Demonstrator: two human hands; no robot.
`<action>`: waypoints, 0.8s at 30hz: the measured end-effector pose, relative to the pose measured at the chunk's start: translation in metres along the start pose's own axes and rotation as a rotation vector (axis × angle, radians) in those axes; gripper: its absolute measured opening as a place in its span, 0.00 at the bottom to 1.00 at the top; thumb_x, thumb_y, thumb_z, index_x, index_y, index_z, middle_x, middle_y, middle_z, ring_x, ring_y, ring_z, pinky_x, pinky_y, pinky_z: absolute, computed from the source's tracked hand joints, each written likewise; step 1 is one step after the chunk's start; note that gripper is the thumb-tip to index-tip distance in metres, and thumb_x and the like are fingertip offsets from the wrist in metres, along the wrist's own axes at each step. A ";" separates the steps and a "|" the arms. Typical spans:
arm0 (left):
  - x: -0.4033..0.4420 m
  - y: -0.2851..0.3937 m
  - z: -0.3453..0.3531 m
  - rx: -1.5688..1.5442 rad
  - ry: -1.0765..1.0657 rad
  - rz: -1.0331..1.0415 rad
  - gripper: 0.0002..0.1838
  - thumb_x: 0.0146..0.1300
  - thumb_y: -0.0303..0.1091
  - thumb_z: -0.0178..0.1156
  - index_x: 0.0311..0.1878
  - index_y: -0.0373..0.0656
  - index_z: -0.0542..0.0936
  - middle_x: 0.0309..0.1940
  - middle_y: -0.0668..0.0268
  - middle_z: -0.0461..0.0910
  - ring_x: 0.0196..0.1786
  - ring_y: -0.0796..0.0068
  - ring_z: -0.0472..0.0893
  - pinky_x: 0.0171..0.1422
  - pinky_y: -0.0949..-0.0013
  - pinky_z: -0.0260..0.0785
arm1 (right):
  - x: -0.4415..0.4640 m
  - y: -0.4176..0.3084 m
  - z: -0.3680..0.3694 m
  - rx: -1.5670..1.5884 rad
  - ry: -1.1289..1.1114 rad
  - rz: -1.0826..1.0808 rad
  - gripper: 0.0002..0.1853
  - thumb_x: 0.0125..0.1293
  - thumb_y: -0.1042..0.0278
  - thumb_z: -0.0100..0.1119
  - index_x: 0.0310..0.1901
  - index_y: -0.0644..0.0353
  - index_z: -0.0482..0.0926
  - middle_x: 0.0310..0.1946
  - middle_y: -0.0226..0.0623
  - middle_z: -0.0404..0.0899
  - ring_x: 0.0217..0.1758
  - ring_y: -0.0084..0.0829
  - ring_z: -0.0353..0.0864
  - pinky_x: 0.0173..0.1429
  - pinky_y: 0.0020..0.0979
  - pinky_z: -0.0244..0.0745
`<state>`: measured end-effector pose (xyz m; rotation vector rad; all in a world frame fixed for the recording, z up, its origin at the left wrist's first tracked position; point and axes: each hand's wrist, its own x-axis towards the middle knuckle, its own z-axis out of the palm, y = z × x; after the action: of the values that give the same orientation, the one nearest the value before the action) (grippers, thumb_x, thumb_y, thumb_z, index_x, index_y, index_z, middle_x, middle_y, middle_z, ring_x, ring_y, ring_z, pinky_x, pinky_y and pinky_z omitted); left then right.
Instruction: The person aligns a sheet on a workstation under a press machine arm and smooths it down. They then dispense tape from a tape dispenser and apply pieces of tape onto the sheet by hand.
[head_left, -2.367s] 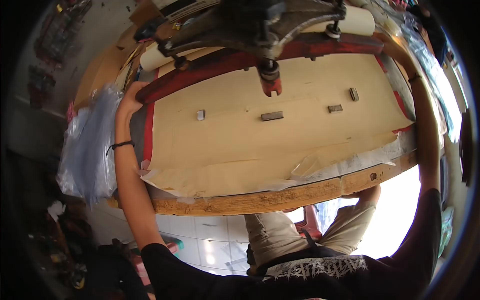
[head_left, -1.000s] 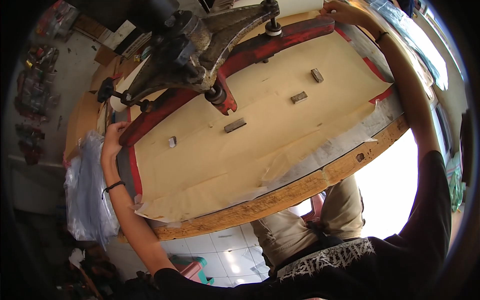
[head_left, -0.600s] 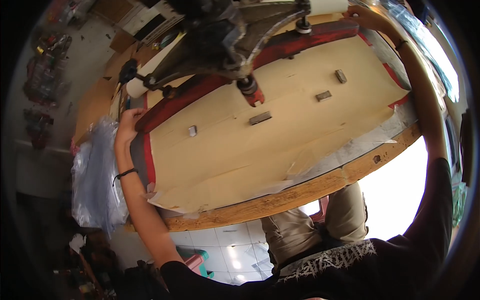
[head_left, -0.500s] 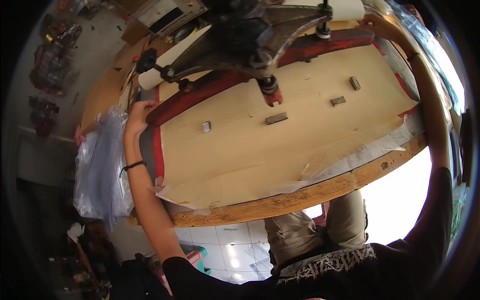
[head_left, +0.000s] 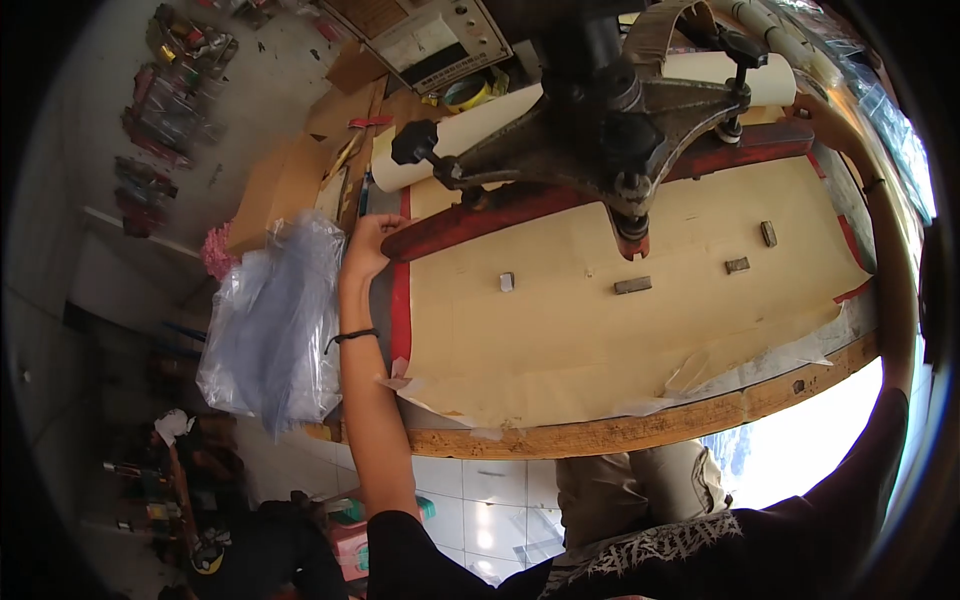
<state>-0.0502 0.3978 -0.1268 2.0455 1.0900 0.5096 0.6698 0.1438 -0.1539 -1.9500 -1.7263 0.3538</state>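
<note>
A long red bar (head_left: pixel 450 232) hangs on a black metal three-armed clamp frame (head_left: pixel 610 150) and lies across a tan sheet (head_left: pixel 560 350) on the table. My left hand (head_left: pixel 368 248) grips the bar's left end, fingers behind it. At the far right end, my right hand (head_left: pixel 822 118) is closed about the bar's tip, its fingers partly hidden. Several small metal blocks rest on the sheet in front of the bar, among them a longer one (head_left: pixel 632 286) near the middle and a pale one (head_left: pixel 506 282) to the left.
Behind the bar lies a white roll (head_left: pixel 470 130). Clear plastic bags (head_left: pixel 275 320) hang at the table's left edge, beside a cardboard box (head_left: pixel 280 190). A control box (head_left: pixel 440 45) stands at the back. The wooden table edge (head_left: pixel 560 438) runs before my legs.
My view has swung left, so the table, bar and both hands appear further right and slightly lower. Both hands stay at the bar's ends.
</note>
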 end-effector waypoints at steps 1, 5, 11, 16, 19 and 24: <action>0.000 -0.005 0.003 -0.019 0.017 0.039 0.10 0.66 0.30 0.68 0.41 0.30 0.86 0.33 0.68 0.85 0.34 0.85 0.79 0.38 0.78 0.72 | -0.002 -0.001 0.004 -0.033 0.032 -0.006 0.11 0.70 0.63 0.66 0.36 0.57 0.74 0.33 0.24 0.72 0.40 0.19 0.71 0.48 0.26 0.69; 0.010 -0.039 0.004 -0.057 0.038 0.038 0.09 0.67 0.31 0.68 0.39 0.32 0.86 0.28 0.72 0.83 0.29 0.88 0.76 0.33 0.80 0.66 | -0.006 -0.020 0.007 0.009 -0.017 0.025 0.14 0.67 0.59 0.68 0.35 0.58 0.74 0.33 0.24 0.73 0.39 0.20 0.70 0.46 0.27 0.68; 0.003 0.000 0.005 0.015 0.038 -0.045 0.11 0.67 0.35 0.69 0.36 0.35 0.85 0.27 0.74 0.82 0.27 0.90 0.74 0.31 0.81 0.63 | -0.011 -0.041 0.007 -0.034 -0.002 0.018 0.15 0.65 0.57 0.69 0.33 0.57 0.75 0.30 0.25 0.74 0.37 0.20 0.72 0.44 0.27 0.67; 0.004 -0.003 0.001 0.039 0.019 -0.060 0.12 0.68 0.36 0.68 0.36 0.35 0.85 0.26 0.75 0.81 0.27 0.90 0.74 0.31 0.81 0.63 | -0.009 -0.043 0.010 -0.089 0.041 0.010 0.14 0.65 0.57 0.69 0.32 0.56 0.74 0.28 0.26 0.77 0.36 0.20 0.74 0.44 0.29 0.67; 0.000 -0.014 0.004 -0.022 0.030 -0.025 0.13 0.68 0.37 0.69 0.34 0.35 0.85 0.24 0.77 0.78 0.26 0.90 0.72 0.30 0.80 0.60 | -0.008 -0.039 0.010 -0.049 0.039 0.017 0.15 0.66 0.59 0.68 0.30 0.56 0.72 0.27 0.24 0.75 0.34 0.20 0.74 0.43 0.29 0.68; 0.012 -0.022 -0.006 0.154 0.016 0.001 0.13 0.67 0.36 0.69 0.34 0.35 0.85 0.24 0.78 0.78 0.26 0.91 0.71 0.29 0.79 0.60 | -0.010 -0.042 0.009 0.036 0.000 -0.058 0.19 0.64 0.61 0.71 0.27 0.57 0.68 0.28 0.25 0.72 0.34 0.20 0.72 0.42 0.29 0.69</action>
<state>-0.0594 0.4180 -0.1394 2.1776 1.1697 0.4554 0.6279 0.1388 -0.1403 -1.8710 -1.7604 0.3623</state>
